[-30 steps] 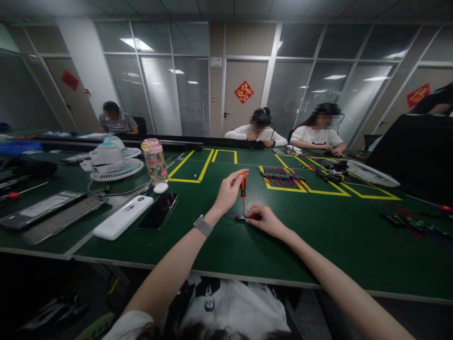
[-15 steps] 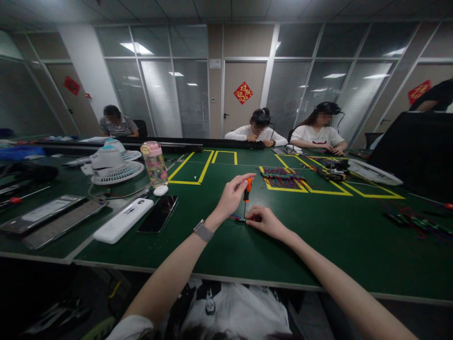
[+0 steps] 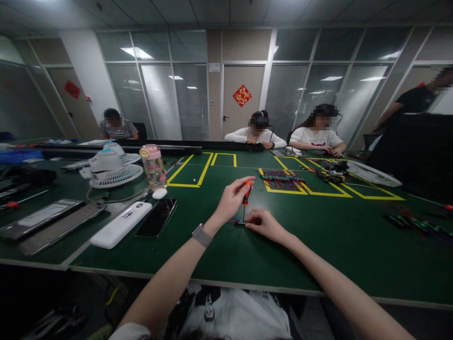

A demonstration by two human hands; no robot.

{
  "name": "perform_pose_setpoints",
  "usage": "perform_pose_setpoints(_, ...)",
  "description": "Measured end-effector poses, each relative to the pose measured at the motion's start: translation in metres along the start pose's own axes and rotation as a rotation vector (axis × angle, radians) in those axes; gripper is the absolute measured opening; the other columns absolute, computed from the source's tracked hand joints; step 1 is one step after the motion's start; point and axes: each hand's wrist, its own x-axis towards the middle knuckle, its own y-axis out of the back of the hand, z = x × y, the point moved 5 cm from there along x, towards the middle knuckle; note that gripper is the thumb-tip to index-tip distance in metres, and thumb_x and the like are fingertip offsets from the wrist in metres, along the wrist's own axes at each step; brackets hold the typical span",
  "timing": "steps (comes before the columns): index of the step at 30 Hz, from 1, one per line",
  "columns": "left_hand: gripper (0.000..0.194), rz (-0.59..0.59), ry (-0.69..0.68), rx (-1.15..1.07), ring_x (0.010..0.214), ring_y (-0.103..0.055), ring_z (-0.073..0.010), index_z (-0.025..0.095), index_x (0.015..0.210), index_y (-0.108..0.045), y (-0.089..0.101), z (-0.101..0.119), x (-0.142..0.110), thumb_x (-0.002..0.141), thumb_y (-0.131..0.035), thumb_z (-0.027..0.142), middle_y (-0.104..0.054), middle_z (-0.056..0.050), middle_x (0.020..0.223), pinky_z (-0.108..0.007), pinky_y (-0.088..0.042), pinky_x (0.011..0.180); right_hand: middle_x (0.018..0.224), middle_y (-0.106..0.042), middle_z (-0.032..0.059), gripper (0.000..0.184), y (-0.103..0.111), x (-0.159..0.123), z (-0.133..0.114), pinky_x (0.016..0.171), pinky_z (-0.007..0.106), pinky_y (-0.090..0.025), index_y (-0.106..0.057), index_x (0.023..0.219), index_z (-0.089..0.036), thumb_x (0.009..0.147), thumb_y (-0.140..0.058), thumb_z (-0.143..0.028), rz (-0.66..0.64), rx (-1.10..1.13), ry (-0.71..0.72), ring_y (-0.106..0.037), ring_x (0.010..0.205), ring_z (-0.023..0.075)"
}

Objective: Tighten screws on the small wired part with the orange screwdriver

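Observation:
My left hand [image 3: 233, 200] is closed around the orange and black handle of a screwdriver [image 3: 246, 194], which stands upright. Its thin shaft points down onto a small green circuit board [image 3: 240, 222] with coloured wires, lying on the green table top. Thumb and fingers of my right hand [image 3: 264, 223] pinch the board's right end. The screwdriver's tip meets the board just left of those fingers; what exactly it touches is too small to tell.
Beyond my hands, a bundle of wired boards [image 3: 283, 179] lies within yellow tape; more wired boards [image 3: 417, 224] are at right. To the left are a black phone [image 3: 156, 218], a white power bank [image 3: 122, 224], a bottle [image 3: 154, 167] and a fan [image 3: 115, 172]. Several people sit opposite.
Both hands keep their grips on the screwdriver and the board, almost unmoved. The view has shifted slightly. At the far right, a standing person has come further into view.

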Motion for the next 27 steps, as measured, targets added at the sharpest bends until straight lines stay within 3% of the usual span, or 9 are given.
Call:
perform_pose_setpoints(3, 0.033, -0.036, 0.013, -0.076, 0.108, -0.063, -0.0204, 0.016, 0.12, -0.061, -0.004, 0.001, 0.0, 0.09, -0.05, 0.025, -0.065, -0.011, 0.12, -0.035, -0.046, 0.097, 0.078, -0.061, 0.0034, 0.007, 0.0, 0.0, 0.001, 0.063, 0.026, -0.045, -0.071, 0.081, -0.014, 0.076, -0.067, -0.016, 0.002, 0.007, -0.006, -0.056, 0.067, 0.0135)
perform_pose_setpoints(8, 0.033, -0.001, 0.016, -0.072, 0.099, -0.066, -0.0186, 0.016, 0.12, -0.06, -0.002, -0.001, -0.001, 0.092, -0.047, 0.024, -0.068, -0.011, 0.112, -0.032, -0.05, 0.088, 0.079, -0.062, 0.0039, 0.007, 0.0, 0.0, 0.001, 0.063, 0.025, -0.046, -0.072, 0.082, -0.014, 0.076, -0.067, -0.016, -0.003, 0.018, -0.008, -0.057, 0.068, 0.0139)
perform_pose_setpoints(12, 0.02, 0.079, -0.019, 0.045, 0.082, -0.064, -0.0143, 0.016, 0.101, -0.067, 0.006, 0.0, 0.001, 0.084, -0.059, 0.024, -0.067, -0.006, 0.094, -0.026, -0.051, 0.075, 0.081, -0.062, 0.0045, 0.007, 0.0, 0.0, 0.001, 0.064, 0.026, -0.046, -0.072, 0.082, -0.014, 0.076, -0.067, -0.015, -0.004, 0.018, -0.008, -0.057, 0.067, 0.0137)
perform_pose_setpoints(15, 0.014, 0.105, -0.04, 0.113, 0.081, -0.061, -0.0137, 0.016, 0.091, -0.069, 0.009, 0.001, 0.002, 0.08, -0.065, 0.025, -0.063, -0.005, 0.094, -0.024, -0.049, 0.073, 0.08, -0.062, 0.0042, 0.007, 0.001, 0.0, 0.0, 0.064, 0.026, -0.046, -0.072, 0.081, -0.014, 0.076, -0.068, -0.015, -0.002, 0.016, -0.004, -0.057, 0.067, 0.0137)
perform_pose_setpoints(21, 0.029, -0.051, -0.005, -0.028, 0.098, -0.063, -0.0172, 0.017, 0.111, -0.065, 0.001, 0.002, 0.002, 0.092, -0.047, 0.026, -0.066, -0.008, 0.109, -0.031, -0.048, 0.089, 0.078, -0.061, 0.0032, 0.006, 0.002, -0.001, -0.003, 0.063, 0.025, -0.045, -0.071, 0.08, -0.014, 0.076, -0.068, -0.015, -0.001, 0.0, -0.002, -0.056, 0.066, 0.0132)
perform_pose_setpoints(23, 0.028, -0.065, 0.011, -0.073, 0.094, -0.065, -0.0172, 0.016, 0.111, -0.065, 0.0, 0.002, 0.001, 0.09, -0.05, 0.027, -0.069, -0.008, 0.101, -0.03, -0.049, 0.086, 0.078, -0.061, 0.0033, 0.006, 0.002, -0.001, -0.004, 0.063, 0.025, -0.046, -0.071, 0.08, -0.014, 0.076, -0.067, -0.015, -0.005, -0.001, 0.0, -0.056, 0.067, 0.0133)
perform_pose_setpoints(27, 0.019, 0.024, 0.01, 0.007, 0.08, -0.063, -0.0138, 0.016, 0.097, -0.069, 0.004, 0.001, 0.001, 0.082, -0.063, 0.026, -0.068, -0.005, 0.092, -0.025, -0.05, 0.073, 0.079, -0.062, 0.0036, 0.006, 0.002, -0.001, -0.004, 0.063, 0.025, -0.046, -0.071, 0.08, -0.014, 0.076, -0.067, -0.016, -0.012, -0.003, -0.007, -0.057, 0.067, 0.0135)
